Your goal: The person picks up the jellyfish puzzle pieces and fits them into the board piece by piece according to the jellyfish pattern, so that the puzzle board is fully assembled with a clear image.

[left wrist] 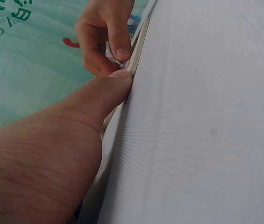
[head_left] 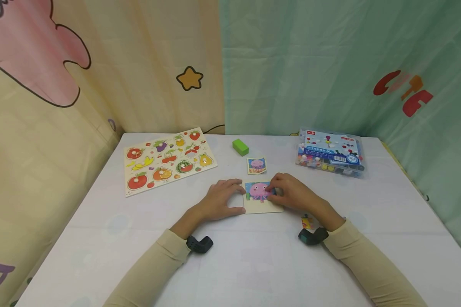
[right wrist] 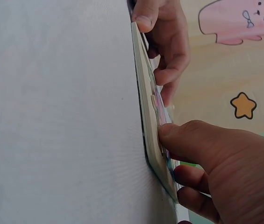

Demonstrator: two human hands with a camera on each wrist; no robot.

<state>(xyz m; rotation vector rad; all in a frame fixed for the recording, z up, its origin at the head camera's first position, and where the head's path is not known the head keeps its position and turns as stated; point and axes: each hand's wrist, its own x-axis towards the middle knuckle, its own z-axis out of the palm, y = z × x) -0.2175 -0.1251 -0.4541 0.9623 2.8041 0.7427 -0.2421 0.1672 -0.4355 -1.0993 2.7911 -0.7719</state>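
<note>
A small wooden puzzle board (head_left: pixel 263 207) lies in front of me with a pink octopus picture (head_left: pixel 258 190) along its far part; pale bare wood shows along the near side. My left hand (head_left: pixel 220 200) holds the board's left edge, thumb at the near corner, fingers at the far one. With thumb and fingertips, my right hand (head_left: pixel 293 192) pinches a puzzle piece at the picture's right side, mostly hidden by the fingers. In the right wrist view the right thumb (right wrist: pixel 171 134) presses at the edge of the thin pieces on the board (right wrist: pixel 146 98).
Beyond the board lie an octopus picture card (head_left: pixel 256 165) and a green block (head_left: pixel 240 147). A fruit puzzle (head_left: pixel 129 150) sits back left, a clear box of coloured parts (head_left: pixel 330 152) back right. A small colourful piece (head_left: pixel 306 221) lies by the right wrist. Curtains stand behind the table.
</note>
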